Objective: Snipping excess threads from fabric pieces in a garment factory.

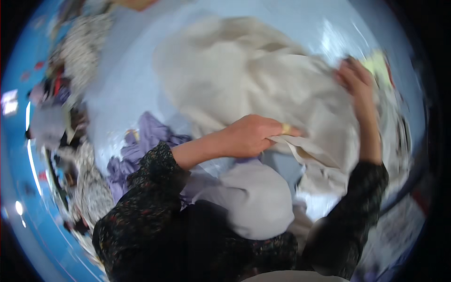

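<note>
A large cream cloth point(291, 89) spreads over the pale blue table, its far part billowed and blurred by motion. My left hand point(253, 135), with a yellowish band round one finger, pinches the near edge of this cloth. Farther off to the right, my right hand point(355, 77) is curled over the cloth's right side, its fingers slightly smeared. Between my forearms, close to my body, bulges a smooth white cloth point(258, 197). Crumpled purple fabric point(145, 141) lies left of my left forearm.
The glossy pale blue table point(127, 66) reaches to the far side. Patterned grey-white fabric point(87, 47) is heaped along the left. Beyond my right hand lie a pale yellow piece point(378, 68) and more light cloth point(394, 136). At far left, a person point(49, 117) is near cloth piles.
</note>
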`<control>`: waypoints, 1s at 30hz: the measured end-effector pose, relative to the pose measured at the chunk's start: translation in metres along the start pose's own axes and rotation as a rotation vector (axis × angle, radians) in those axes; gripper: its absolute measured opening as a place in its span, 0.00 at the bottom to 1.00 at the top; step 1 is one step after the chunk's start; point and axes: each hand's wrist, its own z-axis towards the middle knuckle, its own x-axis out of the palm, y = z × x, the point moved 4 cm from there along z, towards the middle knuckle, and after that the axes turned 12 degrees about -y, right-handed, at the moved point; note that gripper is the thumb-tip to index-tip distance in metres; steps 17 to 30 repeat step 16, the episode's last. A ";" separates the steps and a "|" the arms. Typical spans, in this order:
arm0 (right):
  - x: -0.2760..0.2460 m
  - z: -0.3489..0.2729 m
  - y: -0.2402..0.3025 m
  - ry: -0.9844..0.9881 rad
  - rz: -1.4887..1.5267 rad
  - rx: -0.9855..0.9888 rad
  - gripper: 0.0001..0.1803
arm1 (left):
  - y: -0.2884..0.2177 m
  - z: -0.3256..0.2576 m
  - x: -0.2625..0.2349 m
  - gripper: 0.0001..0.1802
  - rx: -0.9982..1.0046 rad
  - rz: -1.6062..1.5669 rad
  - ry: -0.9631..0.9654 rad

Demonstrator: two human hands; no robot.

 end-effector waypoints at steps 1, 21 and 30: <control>0.009 0.001 -0.027 -0.018 -0.209 0.054 0.13 | 0.021 -0.015 0.031 0.18 -0.151 -0.093 0.166; 0.146 -0.082 -0.196 -0.173 0.408 0.890 0.26 | 0.230 0.008 0.051 0.17 -0.304 0.864 -0.041; 0.146 -0.082 -0.196 -0.173 0.408 0.890 0.26 | 0.230 0.008 0.051 0.17 -0.304 0.864 -0.041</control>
